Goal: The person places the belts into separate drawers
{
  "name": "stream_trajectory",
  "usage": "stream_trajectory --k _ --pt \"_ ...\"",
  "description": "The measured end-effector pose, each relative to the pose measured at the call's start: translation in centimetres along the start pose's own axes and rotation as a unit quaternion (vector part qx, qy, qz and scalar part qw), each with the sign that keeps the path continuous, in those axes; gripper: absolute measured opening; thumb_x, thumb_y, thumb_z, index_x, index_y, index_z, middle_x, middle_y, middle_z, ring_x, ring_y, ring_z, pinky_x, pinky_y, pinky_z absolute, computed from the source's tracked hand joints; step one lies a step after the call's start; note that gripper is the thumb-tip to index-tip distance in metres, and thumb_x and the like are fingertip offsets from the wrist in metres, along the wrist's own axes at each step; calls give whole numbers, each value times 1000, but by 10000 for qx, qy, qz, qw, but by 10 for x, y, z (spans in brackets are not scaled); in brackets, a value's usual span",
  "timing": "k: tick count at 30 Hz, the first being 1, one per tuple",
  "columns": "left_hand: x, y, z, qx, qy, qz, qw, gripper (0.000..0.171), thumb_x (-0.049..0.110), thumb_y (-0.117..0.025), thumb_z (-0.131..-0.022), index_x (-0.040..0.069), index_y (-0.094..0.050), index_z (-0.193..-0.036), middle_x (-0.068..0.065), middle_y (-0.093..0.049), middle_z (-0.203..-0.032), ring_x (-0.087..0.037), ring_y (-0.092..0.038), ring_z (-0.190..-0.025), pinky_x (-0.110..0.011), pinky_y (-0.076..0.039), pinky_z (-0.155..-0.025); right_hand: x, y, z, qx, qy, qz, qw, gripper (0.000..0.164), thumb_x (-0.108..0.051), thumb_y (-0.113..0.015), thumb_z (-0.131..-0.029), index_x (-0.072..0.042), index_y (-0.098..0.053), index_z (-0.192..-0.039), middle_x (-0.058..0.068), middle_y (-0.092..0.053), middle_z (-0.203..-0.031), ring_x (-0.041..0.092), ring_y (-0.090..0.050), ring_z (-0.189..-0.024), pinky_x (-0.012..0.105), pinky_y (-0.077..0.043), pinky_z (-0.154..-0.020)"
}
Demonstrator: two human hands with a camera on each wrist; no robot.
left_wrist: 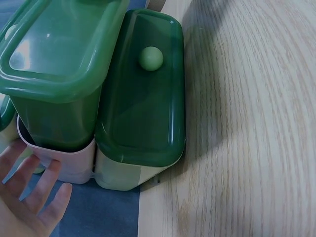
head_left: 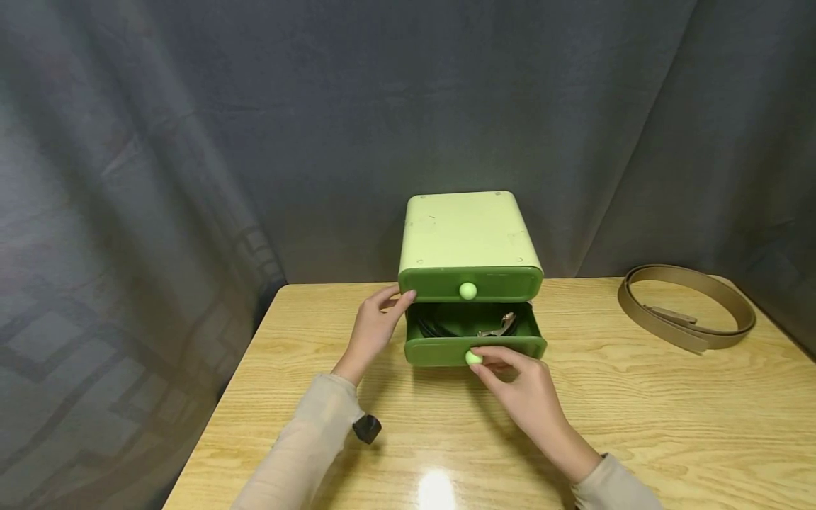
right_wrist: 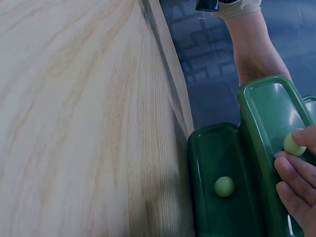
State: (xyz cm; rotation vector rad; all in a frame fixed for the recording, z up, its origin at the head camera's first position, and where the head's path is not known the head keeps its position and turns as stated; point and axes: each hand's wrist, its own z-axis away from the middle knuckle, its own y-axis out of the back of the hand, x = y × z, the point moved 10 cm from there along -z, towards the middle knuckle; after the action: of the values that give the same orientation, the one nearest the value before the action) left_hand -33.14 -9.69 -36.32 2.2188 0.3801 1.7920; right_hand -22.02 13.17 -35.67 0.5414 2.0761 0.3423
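Pale-green cabinet [head_left: 468, 230], darker green drawers [head_left: 440, 352], lime knobs [head_left: 468, 291], yellowish wood-grained table [head_left: 637, 418], tan belt [head_left: 650, 320], grey curtain [head_left: 357, 127], seemingly black coil [head_left: 435, 329]

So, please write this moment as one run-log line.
right hand: pinches knob of open drawer; left hand: touches cabinet side; black belt: inside drawer; tan belt: looped on table

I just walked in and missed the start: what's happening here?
A person's right hand pinches the knob of the open middle drawer in a small cabinet, while the left hand touches the cabinet's side. The top drawer and bottom drawer are shut. Inside the open one lies what looks like a black belt; a tan belt lies coiled on the table.
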Motion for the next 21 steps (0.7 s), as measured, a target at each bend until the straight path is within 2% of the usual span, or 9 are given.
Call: stream_trajectory --k 3,14,21 --pt "0 0 0 18 3 6 10000 49 48 -66 -93 15 -68 -129 -6 -63 -129 -24 -63 -109 -45 -52 -87 0 0 -2 0 20 14 10000 29 -2 -85 -76 -16 -78 -101 -11 -74 -87 6 -68 -77 25 -56 -70" --pt "1 0 0 -9 18 0 10000 50 49 -66 -93 15 -67 -129 -6 -64 -127 -24 -63 -109 -46 -52 -88 -1 -1 -7 22 87 16 10000 27 -2 -84 -77 -14 -78 -101 -7 -74 -87 6 -68 -76 32 -58 -69" --pt "0 1 1 -7 75 -47 10000 49 49 -66 -93 16 -67 -129 -5 -64 -128 -22 -62 -110 -45 -51 -91 2 -3 -11 18 91 13 10000 27 -2 -84 -78 -14 -78 -102 -7 -74 -88 6 -68 -78 30 -58 -70"
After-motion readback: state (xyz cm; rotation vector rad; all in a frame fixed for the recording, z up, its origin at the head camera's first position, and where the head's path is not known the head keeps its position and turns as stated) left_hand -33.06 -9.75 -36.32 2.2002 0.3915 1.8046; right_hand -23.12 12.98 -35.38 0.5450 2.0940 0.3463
